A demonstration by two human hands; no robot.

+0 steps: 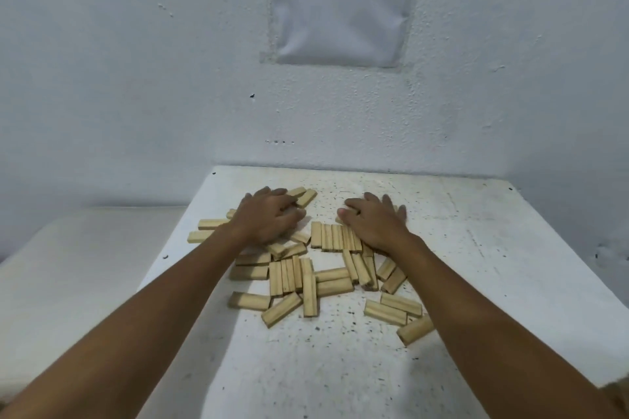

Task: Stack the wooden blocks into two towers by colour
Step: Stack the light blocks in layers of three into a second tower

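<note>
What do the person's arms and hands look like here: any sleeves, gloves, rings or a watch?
Both arms are bare along all of their visible length; no sleeve shows. The left hand and the right hand wear no gloves. No watch, bracelet or ring can be seen on the wrists or fingers, though the picture is somewhat soft.

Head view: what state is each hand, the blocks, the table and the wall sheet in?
Left hand: palm down on blocks, fingers curled over them.
Right hand: palm down, fingers spread flat over blocks.
Wooden blocks: scattered flat, no tower.
Table: white, speckled.
Printed sheet: on wall.
</note>
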